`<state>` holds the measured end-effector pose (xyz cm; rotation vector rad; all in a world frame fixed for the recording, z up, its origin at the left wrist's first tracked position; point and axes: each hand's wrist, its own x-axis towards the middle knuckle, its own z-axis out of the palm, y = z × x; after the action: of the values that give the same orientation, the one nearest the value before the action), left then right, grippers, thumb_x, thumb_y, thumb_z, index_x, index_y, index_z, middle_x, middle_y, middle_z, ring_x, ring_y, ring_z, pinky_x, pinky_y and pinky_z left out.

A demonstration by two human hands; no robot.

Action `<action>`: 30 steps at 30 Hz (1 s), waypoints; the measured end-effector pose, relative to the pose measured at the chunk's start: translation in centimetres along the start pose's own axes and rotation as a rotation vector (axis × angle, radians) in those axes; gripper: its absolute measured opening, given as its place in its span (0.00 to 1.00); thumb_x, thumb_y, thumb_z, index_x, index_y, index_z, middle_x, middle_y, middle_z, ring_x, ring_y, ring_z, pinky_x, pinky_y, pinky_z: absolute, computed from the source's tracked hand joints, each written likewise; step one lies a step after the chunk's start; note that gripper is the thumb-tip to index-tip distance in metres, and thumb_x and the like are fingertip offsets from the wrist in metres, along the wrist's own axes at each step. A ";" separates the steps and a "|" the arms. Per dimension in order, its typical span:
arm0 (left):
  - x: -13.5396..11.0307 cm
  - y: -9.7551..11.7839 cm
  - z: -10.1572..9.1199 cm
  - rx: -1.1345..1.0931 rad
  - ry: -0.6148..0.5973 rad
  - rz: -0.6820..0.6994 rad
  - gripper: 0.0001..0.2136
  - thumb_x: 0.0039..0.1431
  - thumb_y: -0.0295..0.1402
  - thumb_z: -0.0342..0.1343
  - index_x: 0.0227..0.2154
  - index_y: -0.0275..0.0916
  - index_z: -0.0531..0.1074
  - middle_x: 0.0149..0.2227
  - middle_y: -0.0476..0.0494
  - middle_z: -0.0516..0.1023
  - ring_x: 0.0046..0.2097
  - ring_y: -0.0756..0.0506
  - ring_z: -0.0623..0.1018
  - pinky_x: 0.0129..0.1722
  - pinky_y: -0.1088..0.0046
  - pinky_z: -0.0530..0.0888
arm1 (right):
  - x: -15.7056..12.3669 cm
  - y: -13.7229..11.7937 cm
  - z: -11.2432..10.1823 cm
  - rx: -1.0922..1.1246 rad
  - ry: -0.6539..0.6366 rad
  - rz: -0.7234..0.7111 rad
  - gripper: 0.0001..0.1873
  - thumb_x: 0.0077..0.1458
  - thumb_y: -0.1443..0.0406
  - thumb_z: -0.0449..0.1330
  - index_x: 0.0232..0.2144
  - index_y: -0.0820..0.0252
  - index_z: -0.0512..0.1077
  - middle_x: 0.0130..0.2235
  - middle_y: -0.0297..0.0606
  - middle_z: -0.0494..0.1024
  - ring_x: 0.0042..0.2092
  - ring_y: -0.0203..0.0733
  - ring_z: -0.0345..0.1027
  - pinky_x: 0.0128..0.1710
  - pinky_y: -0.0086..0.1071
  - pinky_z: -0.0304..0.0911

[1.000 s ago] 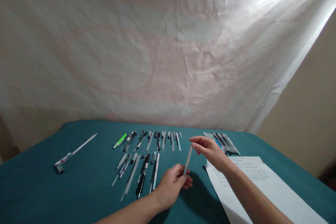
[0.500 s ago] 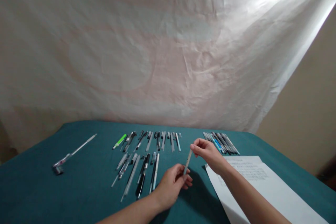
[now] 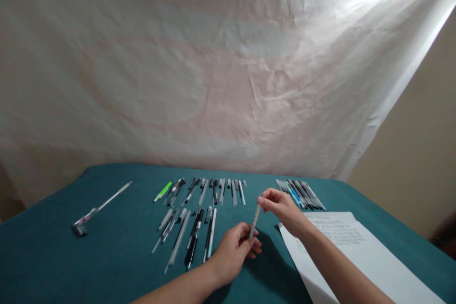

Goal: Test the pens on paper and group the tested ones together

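Between my two hands a slim, pale pen barrel (image 3: 255, 221) is held up at a slant above the cloth. My left hand (image 3: 239, 249) pinches its lower end between thumb and fingers. At the top end, the thumb and fingertips of my right hand (image 3: 280, 205) are closed on it; they hide that tip. Left of my left hand lies a near row of taken-apart pens, among them a black pen (image 3: 192, 249) and a white pen (image 3: 212, 233). Beneath my right forearm are white paper sheets (image 3: 370, 266) with handwritten lines.
A far row of pens and caps includes a bright green pen (image 3: 163, 191). A bundle of pens (image 3: 302, 194) lies side by side behind the paper. On the left rests a long thin stick with a dark end (image 3: 103, 205). A teal cloth (image 3: 117, 266) covers the table; a pale sheet (image 3: 171, 76) hangs behind.
Hardly anything differs. Both hands keep the same grip on the pale pen barrel, and the things on the table stay where they were.
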<state>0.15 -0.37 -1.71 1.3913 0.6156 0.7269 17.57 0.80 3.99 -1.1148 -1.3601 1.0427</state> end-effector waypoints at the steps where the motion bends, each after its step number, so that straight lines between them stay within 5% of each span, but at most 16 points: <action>1: 0.0 0.0 0.0 -0.001 -0.002 0.004 0.08 0.55 0.30 0.48 0.37 0.33 0.63 0.33 0.41 0.72 0.34 0.46 0.75 0.32 0.72 0.69 | 0.0 0.0 0.0 0.022 -0.026 0.011 0.12 0.44 0.59 0.64 0.29 0.61 0.73 0.30 0.36 0.73 0.30 0.34 0.63 0.29 0.27 0.59; 5: 0.0 0.0 0.0 0.001 0.003 -0.006 0.07 0.56 0.29 0.47 0.37 0.32 0.63 0.33 0.40 0.72 0.34 0.46 0.75 0.31 0.71 0.69 | -0.1 -0.2 0.0 0.128 -0.125 0.052 0.19 0.50 0.56 0.58 0.41 0.60 0.72 0.40 0.43 0.73 0.40 0.41 0.65 0.34 0.32 0.62; 12: -0.1 0.3 0.2 0.007 -0.001 -0.024 0.07 0.55 0.26 0.47 0.37 0.32 0.62 0.32 0.41 0.72 0.33 0.47 0.75 0.31 0.72 0.69 | 0.0 0.3 0.0 0.042 -0.011 -0.013 0.12 0.48 0.58 0.61 0.26 0.62 0.73 0.26 0.34 0.72 0.28 0.32 0.61 0.28 0.27 0.57; 18: 0.0 0.2 0.1 0.011 -0.009 -0.013 0.07 0.55 0.28 0.47 0.37 0.33 0.62 0.33 0.41 0.72 0.33 0.47 0.75 0.30 0.73 0.69 | 0.0 0.2 0.1 0.165 -0.110 0.081 0.18 0.51 0.54 0.56 0.37 0.61 0.72 0.36 0.41 0.73 0.35 0.38 0.64 0.30 0.30 0.60; 25: 0.0 -0.2 -0.1 0.009 -0.024 -0.002 0.09 0.54 0.29 0.47 0.39 0.33 0.62 0.32 0.42 0.72 0.33 0.47 0.75 0.29 0.73 0.69 | 0.1 0.5 0.2 0.045 0.025 0.035 0.15 0.46 0.55 0.61 0.25 0.63 0.71 0.24 0.33 0.69 0.26 0.31 0.59 0.27 0.26 0.56; 30: 0.0 -0.1 0.0 0.002 -0.029 0.000 0.09 0.54 0.31 0.48 0.38 0.34 0.62 0.32 0.43 0.72 0.33 0.47 0.75 0.28 0.74 0.69 | 0.0 0.1 0.3 0.138 -0.047 0.091 0.21 0.49 0.51 0.57 0.37 0.62 0.71 0.34 0.40 0.72 0.31 0.35 0.63 0.27 0.27 0.58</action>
<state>0.17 -0.36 -1.81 1.4008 0.5938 0.7050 17.30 0.77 3.91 -1.0635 -1.2632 1.2174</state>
